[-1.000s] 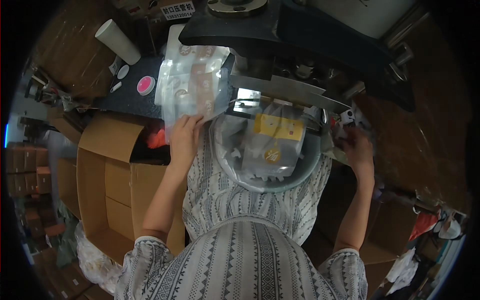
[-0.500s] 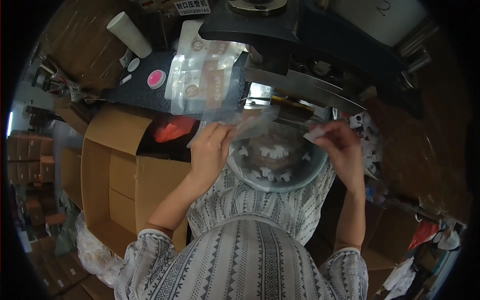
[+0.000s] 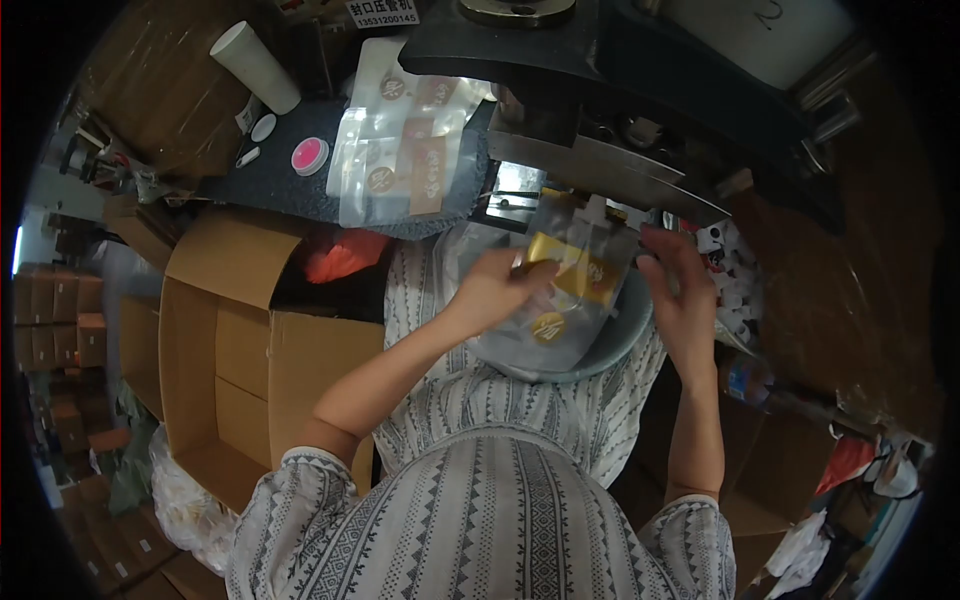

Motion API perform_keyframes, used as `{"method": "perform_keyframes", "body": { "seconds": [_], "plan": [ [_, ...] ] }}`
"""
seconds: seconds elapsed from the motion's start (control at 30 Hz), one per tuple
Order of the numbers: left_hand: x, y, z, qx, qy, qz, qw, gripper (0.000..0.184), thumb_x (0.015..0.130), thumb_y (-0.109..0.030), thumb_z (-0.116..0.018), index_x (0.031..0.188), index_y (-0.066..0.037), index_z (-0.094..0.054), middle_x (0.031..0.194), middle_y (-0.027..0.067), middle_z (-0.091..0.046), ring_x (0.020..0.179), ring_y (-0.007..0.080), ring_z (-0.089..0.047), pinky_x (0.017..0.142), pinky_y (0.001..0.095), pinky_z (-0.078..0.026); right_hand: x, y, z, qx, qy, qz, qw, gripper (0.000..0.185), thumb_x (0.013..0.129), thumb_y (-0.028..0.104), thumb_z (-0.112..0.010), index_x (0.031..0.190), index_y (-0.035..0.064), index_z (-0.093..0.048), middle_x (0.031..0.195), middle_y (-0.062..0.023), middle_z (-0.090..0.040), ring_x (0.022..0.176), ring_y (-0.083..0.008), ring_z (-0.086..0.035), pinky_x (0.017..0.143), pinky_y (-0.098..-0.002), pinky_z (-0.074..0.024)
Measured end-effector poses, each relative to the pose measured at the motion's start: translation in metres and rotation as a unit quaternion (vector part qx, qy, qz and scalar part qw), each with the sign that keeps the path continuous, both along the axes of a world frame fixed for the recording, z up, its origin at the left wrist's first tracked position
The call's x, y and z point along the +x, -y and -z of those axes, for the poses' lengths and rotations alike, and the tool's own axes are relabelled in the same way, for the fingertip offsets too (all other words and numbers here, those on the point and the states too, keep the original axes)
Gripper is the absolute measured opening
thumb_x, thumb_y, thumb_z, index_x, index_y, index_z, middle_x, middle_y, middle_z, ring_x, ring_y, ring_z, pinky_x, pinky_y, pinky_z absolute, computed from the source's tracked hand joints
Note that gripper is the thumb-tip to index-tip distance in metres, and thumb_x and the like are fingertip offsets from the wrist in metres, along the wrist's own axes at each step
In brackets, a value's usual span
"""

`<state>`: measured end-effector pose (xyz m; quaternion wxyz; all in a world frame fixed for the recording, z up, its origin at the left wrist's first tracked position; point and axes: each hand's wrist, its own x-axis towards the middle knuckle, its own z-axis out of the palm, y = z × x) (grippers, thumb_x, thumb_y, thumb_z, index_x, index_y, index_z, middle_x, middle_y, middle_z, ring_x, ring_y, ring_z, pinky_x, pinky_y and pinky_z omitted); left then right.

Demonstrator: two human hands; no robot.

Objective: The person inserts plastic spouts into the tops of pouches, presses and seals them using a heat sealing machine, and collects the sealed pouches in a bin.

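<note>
Currently the left hand (image 3: 496, 290) grips a pouch (image 3: 577, 287), the right hand (image 3: 684, 297) loosely spread beside it.

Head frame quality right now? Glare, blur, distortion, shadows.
Head view: wide-lens distortion, with black corners; head view: glare streaks on the stacked pouches and sheen on the pouch with the yellow band by the left hand; head view: dim under the dark machine; head view: right hand looks slightly soft, cause unclear; head view: distant boxes lack fine detail.
</note>
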<state>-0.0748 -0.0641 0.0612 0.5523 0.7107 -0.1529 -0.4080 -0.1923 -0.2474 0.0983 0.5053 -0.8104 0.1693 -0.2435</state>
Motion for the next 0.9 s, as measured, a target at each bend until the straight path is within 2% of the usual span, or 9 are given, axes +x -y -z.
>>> {"method": "perform_keyframes", "body": {
  "seconds": [0.2,0.27,0.37,0.43,0.57,0.63,0.67,0.8,0.9],
  "plan": [
    [0.013,0.014,0.011,-0.070,-0.109,-0.061,0.990,0.029,0.091,-0.024,-0.062,0.089,0.004,-0.064,0.075,0.0044,-0.063,0.071,0.0091,-0.061,0.065,0.0216,-0.049,-0.018,0.042,-0.002,-0.176,-0.168,0.119,0.963,0.017,0.083,0.011,-0.064,0.099,0.0041,-0.063,0.101,-0.0174,-0.065,0.093,-0.0318,-0.064,0.076,-0.0381,-0.0493],
    [0.021,0.000,0.016,0.039,0.141,0.022,0.989,0.028,0.092,-0.025,-0.061,0.101,0.002,-0.062,0.089,0.0067,-0.064,0.081,0.0129,-0.062,0.071,0.0250,-0.050,-0.013,0.066,0.026,-0.269,-0.265,0.079,0.922,0.019,0.083,0.011,-0.061,0.102,0.0053,-0.063,0.097,-0.0182,-0.066,0.089,-0.0353,-0.063,0.074,-0.0419,-0.0486],
    [0.052,-0.034,0.016,-0.089,0.433,-0.160,0.883,0.034,0.090,-0.026,-0.062,0.114,-0.002,-0.057,0.106,0.0109,-0.059,0.090,0.0199,-0.061,0.073,0.0312,-0.051,-0.011,0.073,0.026,-0.258,-0.258,0.039,0.930,0.020,0.084,0.011,-0.058,0.102,0.0042,-0.062,0.088,-0.0187,-0.066,0.083,-0.0372,-0.063,0.071,-0.0427,-0.0485],
    [0.073,-0.062,0.029,0.243,0.766,-0.063,0.591,0.042,0.087,-0.025,-0.063,0.120,-0.002,-0.050,0.112,0.0186,-0.055,0.088,0.0298,-0.061,0.075,0.0366,-0.050,-0.011,0.060,0.007,-0.238,-0.269,0.061,0.931,0.019,0.085,0.010,-0.056,0.102,0.0025,-0.062,0.085,-0.0197,-0.066,0.082,-0.0365,-0.064,0.070,-0.0414,-0.0484],
    [0.057,-0.081,0.027,0.172,0.737,-0.038,0.653,0.031,0.086,-0.021,-0.062,0.110,-0.002,-0.057,0.100,0.0172,-0.059,0.083,0.0333,-0.061,0.070,0.0387,-0.049,-0.019,0.052,-0.004,-0.249,-0.177,0.109,0.946,0.015,0.088,0.013,-0.053,0.096,0.0008,-0.059,0.076,-0.0197,-0.064,0.070,-0.0366,-0.063,0.065,-0.0422,-0.0480],
    [0.051,-0.093,0.016,0.201,0.561,-0.099,0.797,0.016,0.085,-0.014,-0.062,0.097,-0.003,-0.061,0.091,0.0143,-0.061,0.079,0.0344,-0.060,0.065,0.0389,-0.048,-0.021,0.050,-0.012,-0.118,-0.175,0.075,0.975,0.014,0.089,0.013,-0.053,0.093,0.0011,-0.059,0.072,-0.0180,-0.063,0.067,-0.0353,-0.062,0.063,-0.0407,-0.0478],
    [0.042,-0.091,0.011,0.196,0.576,-0.122,0.784,0.006,0.084,-0.008,-0.061,0.087,-0.004,-0.062,0.082,0.0115,-0.061,0.075,0.0341,-0.060,0.060,0.0388,-0.047,-0.020,0.047,-0.015,0.016,-0.165,0.038,0.985,0.013,0.091,0.013,-0.052,0.091,0.0013,-0.059,0.069,-0.0164,-0.062,0.063,-0.0340,-0.061,0.061,-0.0392,-0.0477],
    [0.012,-0.080,-0.007,0.131,0.593,-0.132,0.783,0.007,0.082,-0.005,-0.063,0.089,-0.004,-0.063,0.082,0.0114,-0.061,0.073,0.0330,-0.061,0.059,0.0377,-0.048,0.008,-0.007,-0.023,0.045,-0.114,-0.084,0.989,0.009,0.089,0.012,-0.058,0.092,0.0033,-0.058,0.066,-0.0130,-0.060,0.063,-0.0297,-0.060,0.059,-0.0368,-0.0472],
    [0.002,-0.074,-0.022,0.104,0.595,-0.129,0.786,0.009,0.080,-0.004,-0.065,0.088,-0.003,-0.063,0.080,0.0105,-0.061,0.072,0.0315,-0.061,0.060,0.0374,-0.048,0.027,-0.028,-0.020,-0.184,-0.004,-0.107,0.977,0.015,0.085,0.011,-0.064,0.097,0.0045,-0.058,0.072,-0.0117,-0.062,0.071,-0.0265,-0.062,0.064,-0.0359,-0.0478]
  ]
}}
